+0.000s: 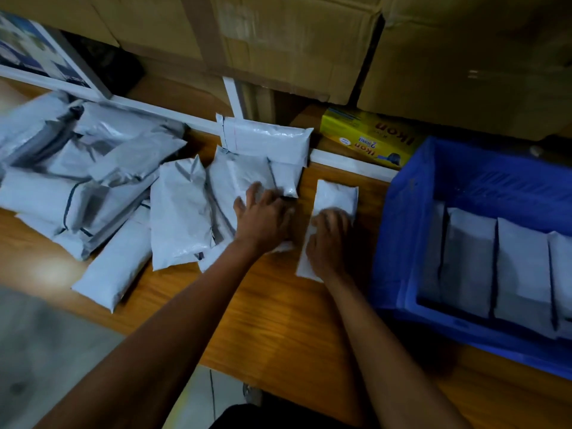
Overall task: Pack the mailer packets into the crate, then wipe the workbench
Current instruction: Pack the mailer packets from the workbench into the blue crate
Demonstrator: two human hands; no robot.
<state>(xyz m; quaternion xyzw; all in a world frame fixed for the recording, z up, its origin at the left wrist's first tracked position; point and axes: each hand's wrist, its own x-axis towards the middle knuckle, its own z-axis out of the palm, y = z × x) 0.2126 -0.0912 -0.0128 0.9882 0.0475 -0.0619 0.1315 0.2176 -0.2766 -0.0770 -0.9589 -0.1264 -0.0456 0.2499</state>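
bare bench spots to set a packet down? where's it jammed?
Free: wooden workbench near edge, between the forearms; a narrow strip between right hand and blue crate. Crowded: mailer pile covers the left half up to left hand; the yellow box sits behind the crate.

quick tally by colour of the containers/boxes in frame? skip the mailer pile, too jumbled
Blue: 1, the plastic crate at the right of the workbench, white packets standing inside.
Yellow: 1, the printed carton lying behind the crate.
Brown: at least 3 cardboard boxes stacked along the back; edges run out of frame, so the exact count is unclear.
Total: at least 5.
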